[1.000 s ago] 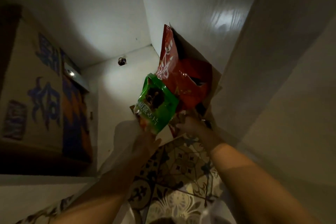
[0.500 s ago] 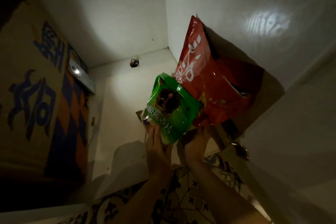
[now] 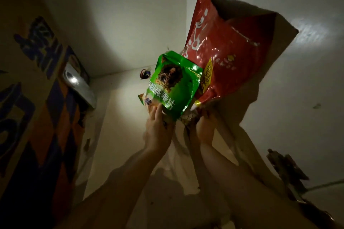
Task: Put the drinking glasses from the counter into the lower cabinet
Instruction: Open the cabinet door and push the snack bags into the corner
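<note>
**Cabinet's full of snack bags, no glasses in sight yet**

Only had the one head view, so here goes.

Both arms were reaching deep into a dim white cabinet [image 3: 130, 15]. My left hand [image 3: 158, 130] had its fingers curled up around the bottom edge of a green pouch [image 3: 173, 83], thumb side tucked behind it, so closed on it, not just resting. Right hand [image 3: 203, 128] was just beside the left, fingers bent up under the base of a big red bag [image 3: 223, 46], which leaned against the cabinet's side wall above and to the right of that hand. Looked like a grip, but the fingertips were buried in crumpled packaging and shadow, so I couldn't tell how tight. The green pouch overlapped the front of the red one, touching it.

Off to the left of the left hand stood a printed cardboard box [image 3: 37, 98] with blue and orange pattern, and a little light [image 3: 72, 80] glowing near it.

The drinking glasses? Nowhere in frame. Presumably on the counter, out of shot.

My read: this was the make-room step, shuffling the bags aside so the glasses have floor space. Next move would call for parking both bags against the wall so they don't flop back, letting go, then backing out to fetch a glass.
</note>
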